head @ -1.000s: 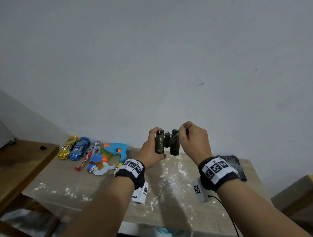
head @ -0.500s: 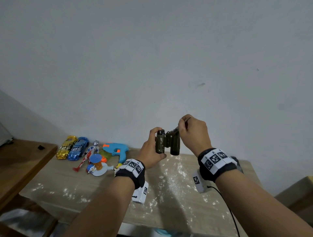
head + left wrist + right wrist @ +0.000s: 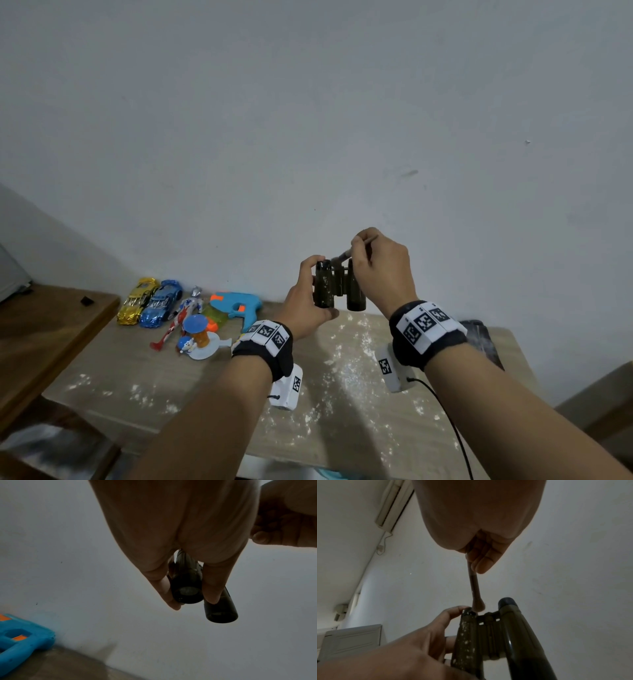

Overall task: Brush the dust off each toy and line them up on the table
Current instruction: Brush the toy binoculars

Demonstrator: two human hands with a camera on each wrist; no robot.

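My left hand [image 3: 310, 301] grips the left barrel of dark green toy binoculars [image 3: 334, 286], held upright above the table [image 3: 164, 387]. White dust speckles that left barrel [image 3: 464, 639]. My right hand [image 3: 380, 263] pinches a thin brush [image 3: 344, 255] whose soft tip [image 3: 478, 606] touches the top of the left barrel, beside the hinge. In the left wrist view my fingers [image 3: 211, 588] wrap the nearer barrel [image 3: 187, 586]. The right barrel [image 3: 520, 635] looks glossy.
Along the wall at the left lie a gold car [image 3: 137, 301], a blue car [image 3: 161, 303], a red and silver figure [image 3: 181, 313], a blue water gun [image 3: 238, 305] and a small blue-topped toy [image 3: 198, 337]. White powder [image 3: 346, 363] covers the table. A dark pouch [image 3: 479, 337] lies at the right.
The brush tip has moved from the right barrel's top across to the left barrel's top. Both hands and the binoculars have risen slightly.
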